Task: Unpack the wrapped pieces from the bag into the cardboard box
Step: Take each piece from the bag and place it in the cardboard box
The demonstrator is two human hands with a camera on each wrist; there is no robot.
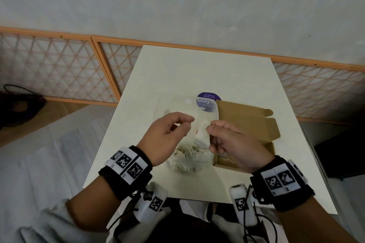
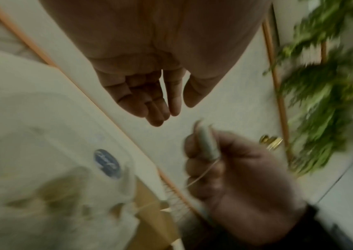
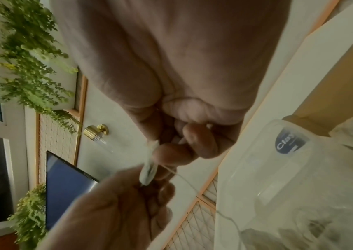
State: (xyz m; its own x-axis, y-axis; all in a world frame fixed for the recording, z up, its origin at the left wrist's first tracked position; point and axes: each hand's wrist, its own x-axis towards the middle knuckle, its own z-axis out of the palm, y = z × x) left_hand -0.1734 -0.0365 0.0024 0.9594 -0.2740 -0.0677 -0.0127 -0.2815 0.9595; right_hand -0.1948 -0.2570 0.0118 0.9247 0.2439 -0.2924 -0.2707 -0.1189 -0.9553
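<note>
A clear plastic bag (image 1: 173, 104) with a purple label (image 1: 208, 102) lies on the white table (image 1: 177, 69); several pale wrapped pieces (image 1: 189, 157) sit in its near end. An open cardboard box (image 1: 246, 122) stands just right of the bag. My right hand (image 1: 209, 126) pinches one white wrapped piece (image 1: 201, 138) above the bag, and a thin thread hangs from it. The same piece (image 2: 206, 145) shows in the left wrist view and again as the wrapped piece (image 3: 148, 169) in the right wrist view. My left hand (image 1: 188, 124) hovers close beside it, fingers (image 2: 149, 108) loosely curled and holding nothing.
The table's near edge is just behind my wrists and its right edge lies past the box. A lattice screen (image 1: 59, 69) runs along the wall behind. A dark object (image 1: 339, 156) stands at the right, and a dark bag (image 1: 17, 104) lies on the floor at the left.
</note>
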